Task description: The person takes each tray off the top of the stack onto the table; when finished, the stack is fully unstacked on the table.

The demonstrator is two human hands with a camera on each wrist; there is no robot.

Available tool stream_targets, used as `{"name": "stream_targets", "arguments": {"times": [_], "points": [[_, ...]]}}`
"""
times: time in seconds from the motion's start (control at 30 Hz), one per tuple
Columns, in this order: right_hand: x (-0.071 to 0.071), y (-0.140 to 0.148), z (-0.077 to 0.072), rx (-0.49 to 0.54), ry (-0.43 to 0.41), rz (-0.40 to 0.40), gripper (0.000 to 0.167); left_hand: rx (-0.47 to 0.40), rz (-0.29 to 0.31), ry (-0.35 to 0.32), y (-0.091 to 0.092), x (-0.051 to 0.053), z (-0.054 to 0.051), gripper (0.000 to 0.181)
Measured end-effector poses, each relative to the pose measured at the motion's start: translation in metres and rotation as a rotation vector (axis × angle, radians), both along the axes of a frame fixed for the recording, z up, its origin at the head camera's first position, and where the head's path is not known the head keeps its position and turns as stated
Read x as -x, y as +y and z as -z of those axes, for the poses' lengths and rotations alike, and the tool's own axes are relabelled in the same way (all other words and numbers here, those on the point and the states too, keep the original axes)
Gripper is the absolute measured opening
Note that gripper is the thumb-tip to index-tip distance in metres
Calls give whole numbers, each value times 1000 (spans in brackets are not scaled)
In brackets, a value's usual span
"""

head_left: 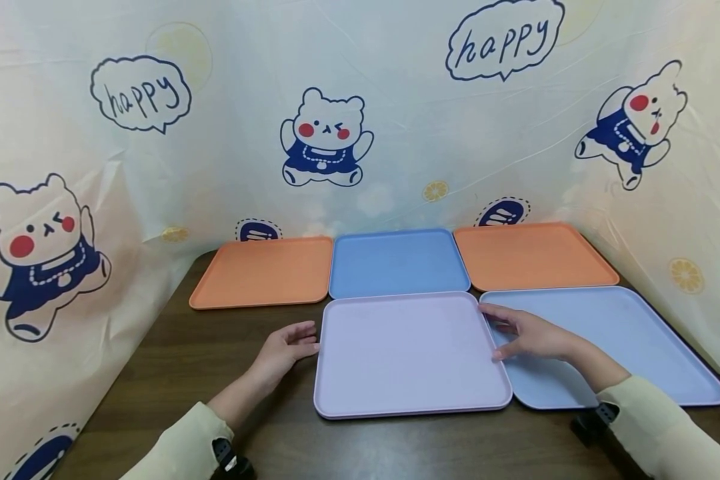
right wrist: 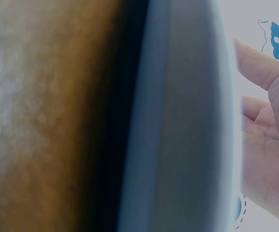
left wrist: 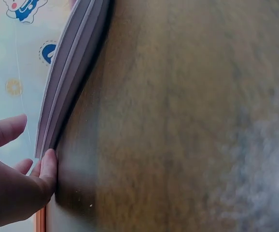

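Two lavender trays [head_left: 414, 353] appear stacked at the front middle of the table; the left wrist view shows layered rims [left wrist: 64, 79]. My left hand [head_left: 282, 350] is at the stack's left side, fingers extended, fingertips at the edge. At the right edge is my right hand [head_left: 534, 333], its thumb and fingers spread along the rim. That hand reaches over a light blue tray [head_left: 612, 347], which lies against the lavender stack. In the right wrist view a blurred tray edge [right wrist: 192, 116] hides part of the right hand [right wrist: 270, 125].
Along the back lie an orange tray [head_left: 264, 270], a blue tray [head_left: 399, 263] and another orange tray [head_left: 534, 257], side by side. Brown wooden tabletop [head_left: 204, 347] shows at the left and front. A printed cloth [head_left: 228, 153] hangs behind.
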State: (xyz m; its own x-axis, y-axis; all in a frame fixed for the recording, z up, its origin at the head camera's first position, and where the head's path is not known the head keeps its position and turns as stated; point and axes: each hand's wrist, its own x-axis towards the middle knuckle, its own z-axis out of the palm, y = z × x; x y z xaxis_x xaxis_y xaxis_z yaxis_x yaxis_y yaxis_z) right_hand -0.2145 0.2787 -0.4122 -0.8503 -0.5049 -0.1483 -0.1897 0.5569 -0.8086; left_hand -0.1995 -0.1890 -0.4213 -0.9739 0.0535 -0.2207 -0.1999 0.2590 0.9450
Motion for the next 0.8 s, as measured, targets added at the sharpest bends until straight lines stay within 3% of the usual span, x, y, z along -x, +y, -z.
{"name": "stream_targets", "arguments": {"times": [0.27,0.8], "points": [[-1,-2,-2,5,-6,-3,99,-8,15,11,4,-2,2,48],[0,-2,-3,0,-21,0,99,81,22,20,9,1,3,49]]}}
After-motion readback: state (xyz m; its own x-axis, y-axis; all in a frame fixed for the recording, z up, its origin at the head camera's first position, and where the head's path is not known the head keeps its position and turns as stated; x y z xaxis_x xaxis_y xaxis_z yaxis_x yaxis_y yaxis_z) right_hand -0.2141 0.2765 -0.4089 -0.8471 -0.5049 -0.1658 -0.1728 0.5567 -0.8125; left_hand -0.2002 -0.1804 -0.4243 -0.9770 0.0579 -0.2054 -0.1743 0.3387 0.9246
